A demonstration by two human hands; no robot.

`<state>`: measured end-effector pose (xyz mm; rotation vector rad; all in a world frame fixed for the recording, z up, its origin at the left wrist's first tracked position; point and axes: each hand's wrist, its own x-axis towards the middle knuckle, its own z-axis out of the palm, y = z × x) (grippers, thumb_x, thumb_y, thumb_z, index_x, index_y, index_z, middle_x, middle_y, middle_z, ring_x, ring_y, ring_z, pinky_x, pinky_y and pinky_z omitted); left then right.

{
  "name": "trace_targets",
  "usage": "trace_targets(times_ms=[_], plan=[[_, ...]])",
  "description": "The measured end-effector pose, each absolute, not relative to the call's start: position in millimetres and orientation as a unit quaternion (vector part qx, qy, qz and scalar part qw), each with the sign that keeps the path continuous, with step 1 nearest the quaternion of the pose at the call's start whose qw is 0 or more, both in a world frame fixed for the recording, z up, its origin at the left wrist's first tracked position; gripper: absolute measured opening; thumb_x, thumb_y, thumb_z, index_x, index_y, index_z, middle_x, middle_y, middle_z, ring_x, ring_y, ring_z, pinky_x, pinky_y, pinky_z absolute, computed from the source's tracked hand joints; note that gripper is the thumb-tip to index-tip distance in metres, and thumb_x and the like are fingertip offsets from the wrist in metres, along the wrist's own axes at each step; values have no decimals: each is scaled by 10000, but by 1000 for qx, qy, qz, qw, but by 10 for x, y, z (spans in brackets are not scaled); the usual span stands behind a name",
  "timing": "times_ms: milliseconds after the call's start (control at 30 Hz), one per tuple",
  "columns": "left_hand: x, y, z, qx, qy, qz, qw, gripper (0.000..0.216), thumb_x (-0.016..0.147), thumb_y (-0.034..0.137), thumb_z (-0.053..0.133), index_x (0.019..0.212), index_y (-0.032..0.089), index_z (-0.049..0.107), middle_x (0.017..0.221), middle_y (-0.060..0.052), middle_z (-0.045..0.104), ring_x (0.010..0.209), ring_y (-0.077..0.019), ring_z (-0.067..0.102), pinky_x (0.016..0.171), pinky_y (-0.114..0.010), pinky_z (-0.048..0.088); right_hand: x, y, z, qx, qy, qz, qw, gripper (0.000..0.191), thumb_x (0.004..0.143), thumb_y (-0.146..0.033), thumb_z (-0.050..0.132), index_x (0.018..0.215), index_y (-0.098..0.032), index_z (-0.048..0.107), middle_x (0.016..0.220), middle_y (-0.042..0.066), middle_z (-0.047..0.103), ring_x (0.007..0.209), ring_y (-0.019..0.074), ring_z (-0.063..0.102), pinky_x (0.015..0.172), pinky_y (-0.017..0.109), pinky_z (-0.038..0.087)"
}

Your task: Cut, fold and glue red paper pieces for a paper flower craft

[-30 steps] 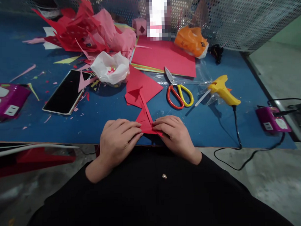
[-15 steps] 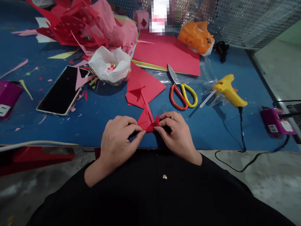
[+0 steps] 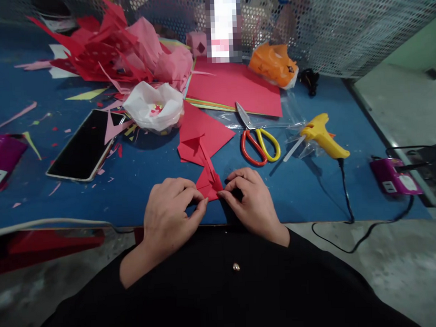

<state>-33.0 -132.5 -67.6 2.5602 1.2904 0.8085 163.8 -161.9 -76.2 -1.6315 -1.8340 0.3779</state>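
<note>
A folded piece of red paper (image 3: 209, 187) lies at the front of the blue table, with a narrow raised strip running along it. My left hand (image 3: 173, 208) pinches its left part between thumb and fingers. On the other side, my right hand (image 3: 251, 198) pinches the lower right corner. Just beyond, another red sheet (image 3: 213, 130) lies flat and touches the far end of the folded piece. Scissors (image 3: 255, 138) with one red and one yellow handle lie to the right of it, blades pointing away.
A yellow glue gun (image 3: 324, 136) with a black cord lies at the right. Stacked coloured paper (image 3: 237, 86), an orange bag (image 3: 273, 66) and a white bag (image 3: 155, 106) of scraps stand behind. At left are a phone (image 3: 83, 146), red tissue paper (image 3: 103, 48) and loose scraps.
My right fingers have pressed down the small red flap that stood up at the paper's right corner. The whole view has shifted slightly, so things sit lower and a little further left.
</note>
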Motion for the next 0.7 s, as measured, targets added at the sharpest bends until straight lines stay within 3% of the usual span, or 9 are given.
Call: trace_targets(times_ms=[133,200,400,533,700], plan=[[-326,-1330,-680,859,426,277,62,112,892,218,657,780,221,668,868,-28,733,824,-232,633,715,-381,407,1630,-1611,-749,-627,-701,140,310,149,873,-216,735,780,-197,620,999,81,666,959,240,621,830,392,500],[-330,-1326,-683,868,406,283,47,53,908,210,645,889,211,695,940,-40,761,874,-242,646,734,-383,423,1630,-1607,-743,-627,-704,138,302,151,880,-216,726,781,-199,613,1006,83,666,961,241,619,828,392,501],[-344,-1317,-704,924,290,246,-19,360,940,100,552,1280,164,650,1258,-29,742,1007,-265,640,816,-418,424,1629,-1590,-720,-627,-712,134,286,132,874,-165,701,791,-200,604,986,77,661,937,240,608,809,388,501],[-310,-1320,-692,940,270,207,-38,408,936,116,533,1335,125,620,1375,-54,671,1119,-292,626,882,-449,420,1620,-1570,-709,-629,-711,134,283,142,858,-128,694,787,-199,594,980,80,656,940,246,605,807,391,503],[-280,-1325,-663,940,278,197,-27,384,949,209,514,1290,105,656,1346,-91,687,1199,-323,608,990,-480,409,1639,-1576,-732,-623,-711,133,297,145,860,-151,706,790,-203,590,954,75,667,941,244,616,821,394,518]])
